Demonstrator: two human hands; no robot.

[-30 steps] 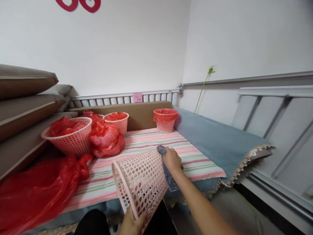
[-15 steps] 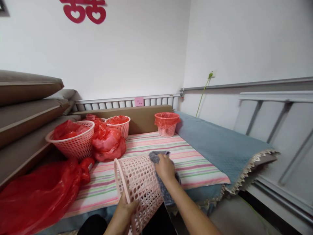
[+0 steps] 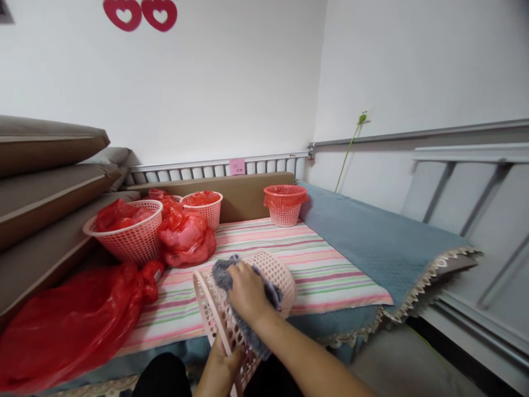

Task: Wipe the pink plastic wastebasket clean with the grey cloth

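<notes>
A pink perforated plastic basket (image 3: 281,270) lies tilted on its side in front of me, its open rim toward the left. My left hand (image 3: 223,364) grips that rim from below, the fingers partly hidden inside. Over the upper side of the basket, my right hand (image 3: 248,292) presses a grey cloth (image 3: 223,273) against the holes. Part of the cloth hangs down under the right wrist.
A striped sheet (image 3: 330,264) covers the blue bed pad. Several pink baskets (image 3: 140,237) with red plastic bags stand at left and back; one red-lined basket (image 3: 285,212) is at the back right. Loose red plastic (image 3: 74,325) lies left, beside stacked cushions (image 3: 49,204).
My right hand has slid the cloth leftward along the basket, from its base end to near the rim. The left hand keeps hold of the rim.
</notes>
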